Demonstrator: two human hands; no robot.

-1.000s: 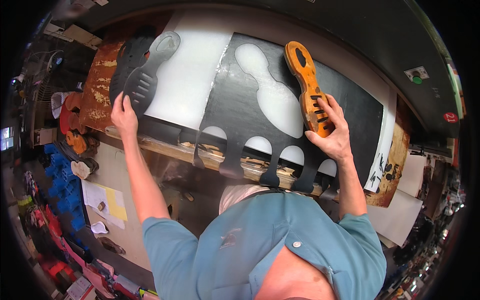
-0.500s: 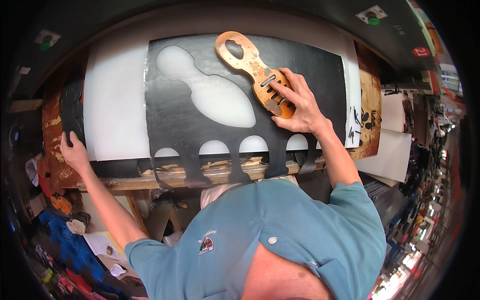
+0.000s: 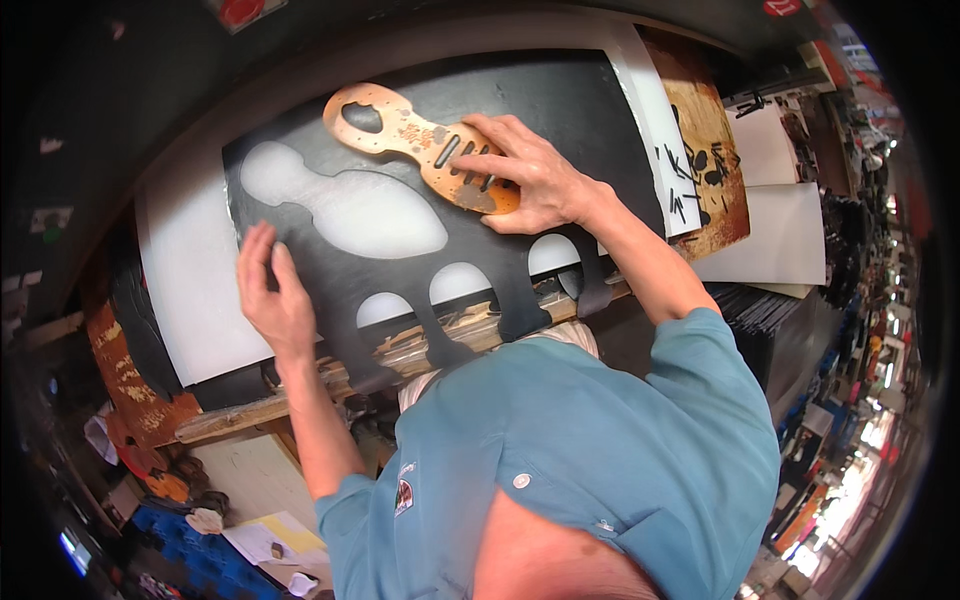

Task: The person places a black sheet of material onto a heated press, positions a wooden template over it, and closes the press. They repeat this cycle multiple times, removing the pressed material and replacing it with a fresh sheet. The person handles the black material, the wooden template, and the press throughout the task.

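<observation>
Right grip [image 3: 540, 178] grasps the orange die [image 3: 424, 143] on the black sheet [image 3: 545, 90], back from the tabletop's front edge [image 3: 215, 427]; left grip [image 3: 278, 300] is empty. Best keep the die flat, near the cutout [image 3: 375, 215] without overlapping it.

Orange slotted template [image 3: 398, 135]: gripped at its wide end by right hand [image 3: 540, 172], positioned over black sheet [image 3: 540, 90] | Left hand [image 3: 278, 300]: held at sheet's left edge, thumb parted from fingers, contact indeterminable | Cutout [image 3: 375, 212]: white layer [image 3: 195, 300] exposed through it | Black pieces [image 3: 701, 160]: scattered at right side
</observation>
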